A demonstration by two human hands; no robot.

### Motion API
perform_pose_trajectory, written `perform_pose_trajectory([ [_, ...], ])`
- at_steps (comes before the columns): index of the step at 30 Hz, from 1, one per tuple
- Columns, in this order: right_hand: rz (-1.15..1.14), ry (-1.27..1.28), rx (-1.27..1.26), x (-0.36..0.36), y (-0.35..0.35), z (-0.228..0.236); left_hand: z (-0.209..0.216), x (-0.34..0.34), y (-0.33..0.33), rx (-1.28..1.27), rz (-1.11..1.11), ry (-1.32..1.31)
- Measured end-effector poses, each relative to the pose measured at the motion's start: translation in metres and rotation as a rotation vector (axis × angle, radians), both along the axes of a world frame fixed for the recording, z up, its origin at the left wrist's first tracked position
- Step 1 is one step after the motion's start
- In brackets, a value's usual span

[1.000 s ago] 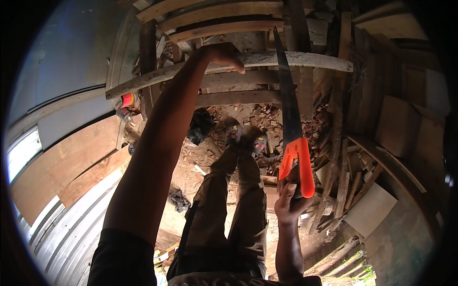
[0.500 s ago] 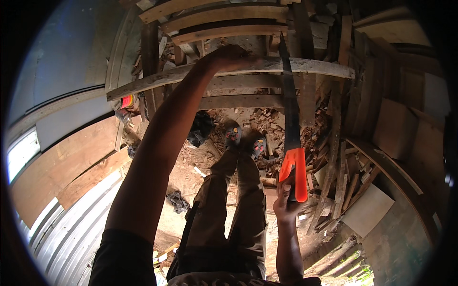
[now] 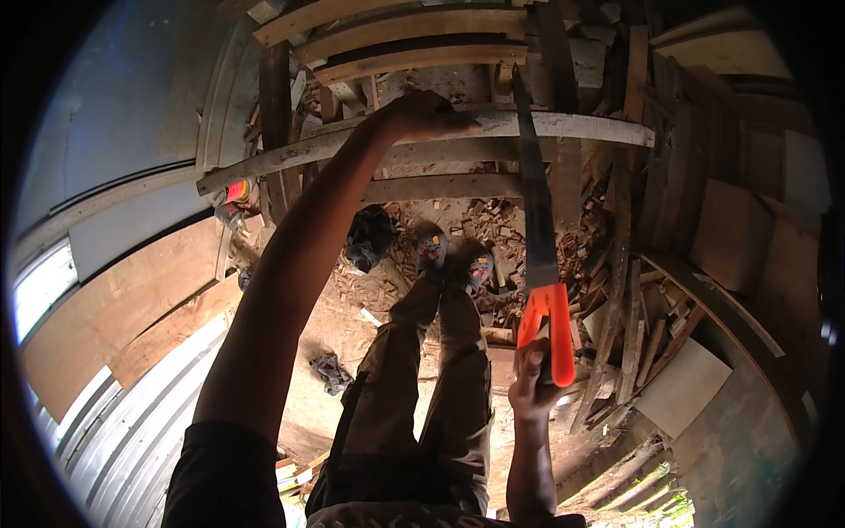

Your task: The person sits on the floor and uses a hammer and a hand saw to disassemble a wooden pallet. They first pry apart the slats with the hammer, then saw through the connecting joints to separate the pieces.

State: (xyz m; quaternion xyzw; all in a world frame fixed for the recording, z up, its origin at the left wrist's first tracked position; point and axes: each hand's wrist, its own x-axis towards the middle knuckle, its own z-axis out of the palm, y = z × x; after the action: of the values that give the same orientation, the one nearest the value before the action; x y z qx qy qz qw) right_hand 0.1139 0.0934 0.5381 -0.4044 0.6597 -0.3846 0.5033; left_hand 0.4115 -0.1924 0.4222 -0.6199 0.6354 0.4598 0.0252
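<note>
A long pale plank [image 3: 598, 128] lies crosswise on a wooden frame in front of me. My left hand [image 3: 421, 116] is closed over it near the middle, thumb along its near side. A handsaw [image 3: 537, 220] with a dark blade and an orange handle crosses the plank to the right of that hand, its tip pointing away from me. My right hand [image 3: 532, 378] grips the saw's handle, low in the view. Where the teeth meet the wood, I cannot see how deep any cut is.
Several slats [image 3: 422, 40] sit on the frame beyond the plank. Wood scraps [image 3: 502, 216] litter the ground around my shoes [image 3: 431, 248]. Loose boards [image 3: 629, 334] are piled at the right, and corrugated metal [image 3: 141, 422] stands at the left. A black bag [image 3: 370, 239] lies below the frame.
The saw and my right hand have moved slightly back toward me. My left hand stays on the plank, which looks unmoved.
</note>
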Motion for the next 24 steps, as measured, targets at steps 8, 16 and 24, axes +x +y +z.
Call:
perform_pose_trajectory([
  [8, 0.194, 0.18, 0.009, -0.024, 0.032, 0.044, -0.018, -0.04, 0.084, -0.755, -0.082, -0.482],
  [16, 0.228, 0.252, 0.088, -0.002, 0.006, 0.052, -0.019, -0.009, 0.074, -0.74, -0.057, -0.114],
  [24, 0.328, 0.383, 0.097, 0.026, -0.016, 0.082, -0.027, -0.014, 0.049, -0.409, 0.51, -0.495],
])
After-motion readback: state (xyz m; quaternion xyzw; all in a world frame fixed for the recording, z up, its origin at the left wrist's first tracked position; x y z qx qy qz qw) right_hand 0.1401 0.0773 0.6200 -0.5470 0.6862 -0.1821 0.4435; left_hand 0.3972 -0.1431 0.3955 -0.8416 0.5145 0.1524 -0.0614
